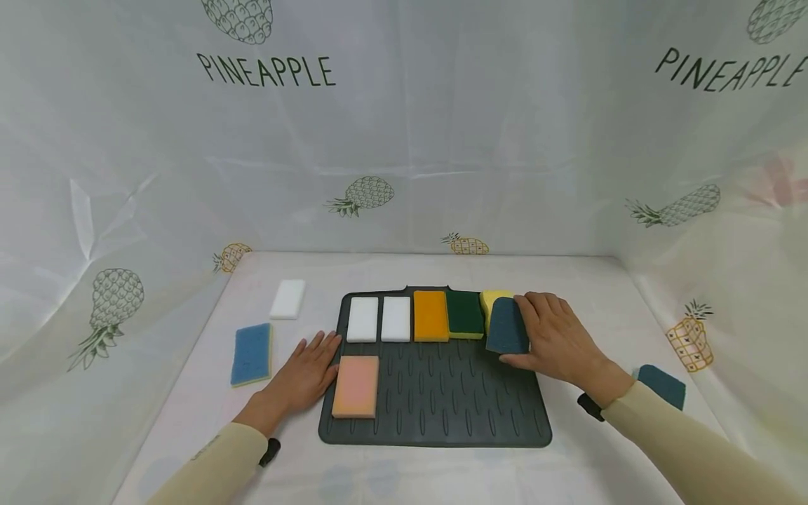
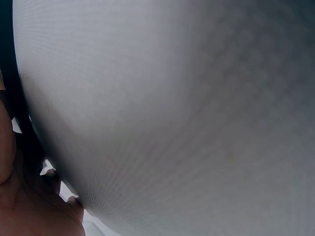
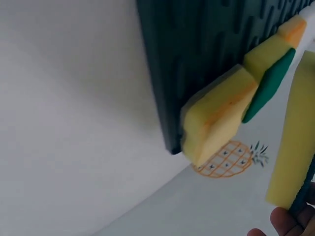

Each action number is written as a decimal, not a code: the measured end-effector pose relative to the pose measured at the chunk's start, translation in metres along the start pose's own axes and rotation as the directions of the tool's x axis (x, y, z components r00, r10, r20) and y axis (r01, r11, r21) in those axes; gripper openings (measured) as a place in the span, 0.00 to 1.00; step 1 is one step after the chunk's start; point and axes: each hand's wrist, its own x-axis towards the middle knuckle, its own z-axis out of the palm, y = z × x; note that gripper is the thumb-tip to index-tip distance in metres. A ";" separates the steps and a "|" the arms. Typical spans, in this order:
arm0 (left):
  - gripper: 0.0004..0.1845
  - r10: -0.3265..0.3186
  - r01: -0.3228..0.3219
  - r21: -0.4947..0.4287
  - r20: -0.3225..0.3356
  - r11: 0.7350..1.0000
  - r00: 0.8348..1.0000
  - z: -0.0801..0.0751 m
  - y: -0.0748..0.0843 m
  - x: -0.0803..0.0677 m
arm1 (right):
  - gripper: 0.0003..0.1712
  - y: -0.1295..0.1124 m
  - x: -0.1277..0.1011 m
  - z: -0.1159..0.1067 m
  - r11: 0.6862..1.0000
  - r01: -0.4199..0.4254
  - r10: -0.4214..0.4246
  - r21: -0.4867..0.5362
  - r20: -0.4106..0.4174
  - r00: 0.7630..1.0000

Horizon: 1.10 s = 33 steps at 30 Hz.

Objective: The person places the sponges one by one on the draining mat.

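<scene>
My right hand point(image 1: 558, 337) pinches the blue-faced sponge point(image 1: 507, 326) by its edges; it looks light and squashy. My left hand point(image 1: 309, 372) lies flat on the bench point(image 1: 189, 393).

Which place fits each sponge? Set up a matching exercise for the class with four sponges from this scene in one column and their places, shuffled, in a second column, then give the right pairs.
Sponges
1. pink sponge
2. orange sponge
3. lone white sponge
4. dark blue sponge

Places
A. off the mat, on the table at far left
B. held tilted by the right hand
C. mat's near left corner, beside the left hand
D. mat's back row, between a white and a green sponge

Pairs: 1-C, 2-D, 3-A, 4-B
</scene>
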 end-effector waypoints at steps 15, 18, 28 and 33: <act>0.35 -0.003 0.003 0.011 0.013 1.000 1.000 0.000 -0.002 0.003 | 0.68 -0.051 0.031 0.006 0.998 0.050 -0.050 0.025 0.022 0.998; 0.35 -0.004 0.004 0.015 0.013 1.000 1.000 0.001 -0.003 0.003 | 0.68 -0.066 0.035 0.011 0.997 0.065 -0.066 0.036 0.033 0.997; 0.35 -0.006 0.006 -0.002 0.017 1.000 1.000 0.001 -0.002 0.003 | 0.65 -0.119 0.049 0.029 0.989 0.123 -0.130 0.082 0.094 0.987; 0.34 -0.002 0.002 -0.005 0.006 1.000 1.000 0.000 -0.001 0.002 | 0.64 -0.140 0.055 0.036 0.986 0.130 -0.146 0.108 0.157 0.977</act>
